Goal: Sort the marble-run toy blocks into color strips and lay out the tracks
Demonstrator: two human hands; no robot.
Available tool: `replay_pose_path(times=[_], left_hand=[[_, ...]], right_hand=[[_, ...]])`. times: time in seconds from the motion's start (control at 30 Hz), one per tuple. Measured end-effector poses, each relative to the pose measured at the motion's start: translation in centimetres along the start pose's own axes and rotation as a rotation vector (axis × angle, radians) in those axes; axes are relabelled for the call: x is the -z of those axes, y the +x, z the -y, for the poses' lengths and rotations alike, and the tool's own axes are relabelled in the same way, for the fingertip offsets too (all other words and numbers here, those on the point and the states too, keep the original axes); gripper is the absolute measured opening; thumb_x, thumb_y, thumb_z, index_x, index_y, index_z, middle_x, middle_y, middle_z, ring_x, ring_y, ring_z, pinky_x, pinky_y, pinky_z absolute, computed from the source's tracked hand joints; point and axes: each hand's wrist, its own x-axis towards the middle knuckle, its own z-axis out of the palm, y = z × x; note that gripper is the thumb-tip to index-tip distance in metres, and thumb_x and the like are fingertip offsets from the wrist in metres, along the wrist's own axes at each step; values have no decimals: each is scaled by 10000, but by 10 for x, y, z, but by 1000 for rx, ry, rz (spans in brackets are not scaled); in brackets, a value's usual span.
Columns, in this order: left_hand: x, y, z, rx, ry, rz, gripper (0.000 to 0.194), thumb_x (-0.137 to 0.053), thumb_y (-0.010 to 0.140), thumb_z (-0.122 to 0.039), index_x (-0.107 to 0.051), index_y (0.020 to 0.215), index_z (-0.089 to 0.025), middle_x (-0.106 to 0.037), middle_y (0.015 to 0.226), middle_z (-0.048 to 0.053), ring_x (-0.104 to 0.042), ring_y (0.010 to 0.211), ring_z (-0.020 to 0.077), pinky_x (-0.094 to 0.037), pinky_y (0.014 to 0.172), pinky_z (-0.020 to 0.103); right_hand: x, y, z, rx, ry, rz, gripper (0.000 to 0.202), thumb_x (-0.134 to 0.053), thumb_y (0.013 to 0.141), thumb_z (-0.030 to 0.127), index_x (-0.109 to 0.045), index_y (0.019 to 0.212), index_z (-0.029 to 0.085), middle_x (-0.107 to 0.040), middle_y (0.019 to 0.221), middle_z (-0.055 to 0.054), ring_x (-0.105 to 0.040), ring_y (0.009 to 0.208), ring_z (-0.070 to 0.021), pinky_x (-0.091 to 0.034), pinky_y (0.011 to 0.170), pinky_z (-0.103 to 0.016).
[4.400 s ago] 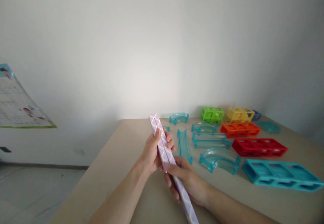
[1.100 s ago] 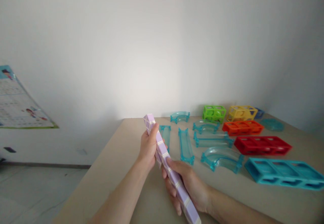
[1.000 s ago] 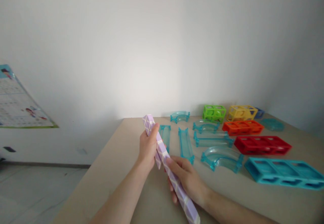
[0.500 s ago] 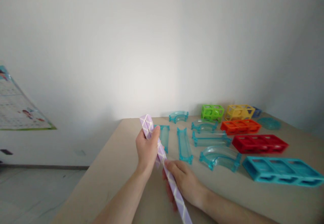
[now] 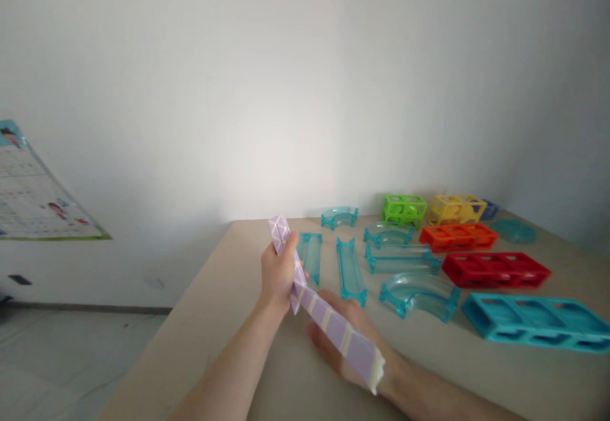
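Observation:
A lilac twisty snake puzzle (image 5: 333, 329) with pale-edged triangular segments runs from the middle of the view down toward the lower right. My left hand (image 5: 279, 275) is closed around its upper part, thumb along the side; a folded segment juts out just below. The long straight part lies across my right hand (image 5: 350, 319), which wraps it loosely from behind, thumb on the far side and fingers on the near side. The snake hides part of the right palm and fingers. Its near end hangs free over the right wrist.
On the tabletop (image 5: 214, 262) beyond my hands lie several clear teal track pieces (image 5: 350, 272). Open-frame blocks stand at the right: teal (image 5: 538, 322), red (image 5: 495, 270), orange (image 5: 458, 237), yellow (image 5: 456, 210) and green (image 5: 404, 210). A poster (image 5: 42, 192) hangs on the left wall.
The snake's long lower part has swung sideways to the right, bringing its near end into view. My right hand has shifted slightly behind it. The left hand keeps its grip.

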Motion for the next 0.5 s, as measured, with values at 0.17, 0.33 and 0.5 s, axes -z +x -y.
replay_pose_path(times=[0.17, 0.33, 0.5], left_hand=[[-3, -2, 4, -59, 141, 95, 401, -667, 714, -558, -556, 740, -173, -471, 492, -61, -483, 366, 113, -443, 351, 243], [-4, -6, 7, -95, 131, 134, 373, -666, 730, -534, -511, 717, -195, -460, 481, -74, -472, 346, 110, -430, 338, 236], [-1, -7, 8, -164, 150, 138, 352, -673, 742, -500, -513, 718, -188, -512, 508, -63, -485, 349, 88, -426, 378, 206]], right_hand=[[7, -4, 3, 39, -365, -49, 193, -584, 810, 375, -531, 750, 200, -620, 634, -3, -555, 525, -135, -295, 484, -236], [9, -3, 4, 214, -546, -108, 236, -470, 870, 338, -529, 696, 191, -575, 577, -1, -528, 481, -116, -265, 485, -252], [8, -3, -1, 224, -341, -226, 355, -429, 887, 319, -411, 556, 191, -423, 471, 47, -417, 409, -70, -258, 454, -227]])
